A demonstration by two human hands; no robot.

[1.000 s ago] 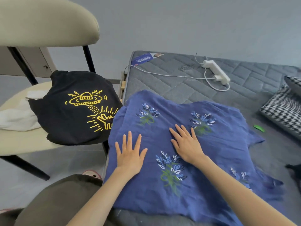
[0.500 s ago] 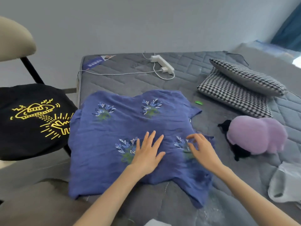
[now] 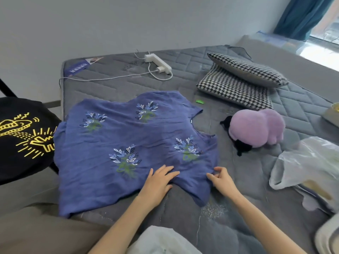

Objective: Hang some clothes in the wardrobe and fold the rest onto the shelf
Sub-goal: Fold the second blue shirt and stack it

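Grey quilted bed (image 3: 113, 88) runs along a pale wall, with a teal curtain (image 3: 300, 15) at the far right corner. Spread flat on the bed's near left part lies the top (image 3: 128, 136), blue with four sprigs of stitched leaves. Everything else is placed from it.

The left hand (image 3: 159, 177) rests on the top's near edge, palm down, fingers straight and close together, pressing the cloth to the bed. The right hand (image 3: 221, 177) sits just right of it, at the top's near right corner. Its fingers are curled in and its thumb is drawn toward them, and they appear to pinch the edge of the cloth there. Both bare forearms reach in from the bottom of the view.

Left of the top, off the bed's edge, hangs a black tee (image 3: 22, 143) with a yellow print. Beyond the top, a white power strip (image 3: 157, 63) lies on the bed with its cable trailing left, and a blue leaflet (image 3: 78, 67) sits at the far left corner. Just past the top's far right corner is a small green bit (image 3: 200, 102). To the right and beyond lie two houndstooth pillows (image 3: 234, 85), one leaning on the other. Right of the top sits a lilac plush (image 3: 256, 129) with black parts, and nearer than that a crumpled clear bag (image 3: 308, 162).
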